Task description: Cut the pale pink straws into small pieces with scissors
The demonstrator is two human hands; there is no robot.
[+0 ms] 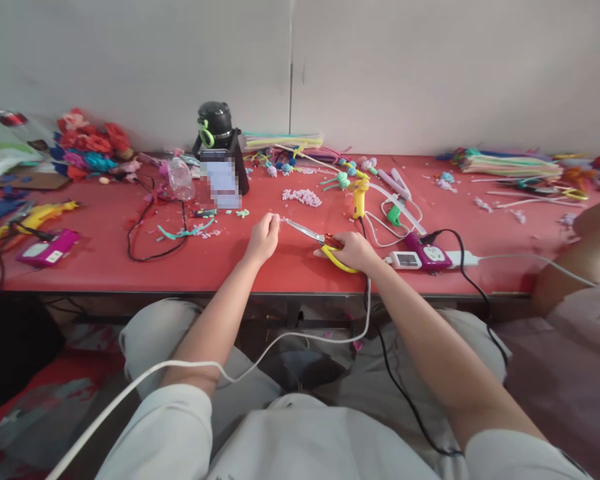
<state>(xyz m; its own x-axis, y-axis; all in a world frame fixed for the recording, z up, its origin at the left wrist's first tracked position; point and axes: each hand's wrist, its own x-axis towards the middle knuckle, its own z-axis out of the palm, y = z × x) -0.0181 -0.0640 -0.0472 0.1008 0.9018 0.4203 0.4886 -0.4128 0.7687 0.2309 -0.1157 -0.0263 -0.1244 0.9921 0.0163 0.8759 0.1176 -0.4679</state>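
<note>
My right hand (353, 252) is closed around the yellow handles of a pair of scissors (307, 231), whose metal blades point left. The blade tips reach close to the fingertips of my left hand (264, 239). That hand is pinched; a tiny pale bit seems to show at its fingertips, too small to name. Beyond the blades lies a pile of short pale-pink fuzzy cuttings (301, 197). A yellow glue gun (361, 199) stands behind my right hand, with a clear glue stick (399, 205) beside it.
A black bottle (237, 163) has a phone (223, 179) leaning on it. Bundles of fuzzy stems (510, 165) lie along the wall. A purple power socket (430, 255) sits right of my hand. A white cable (300, 335) crosses my lap. Another person's arm (575, 253) rests at right.
</note>
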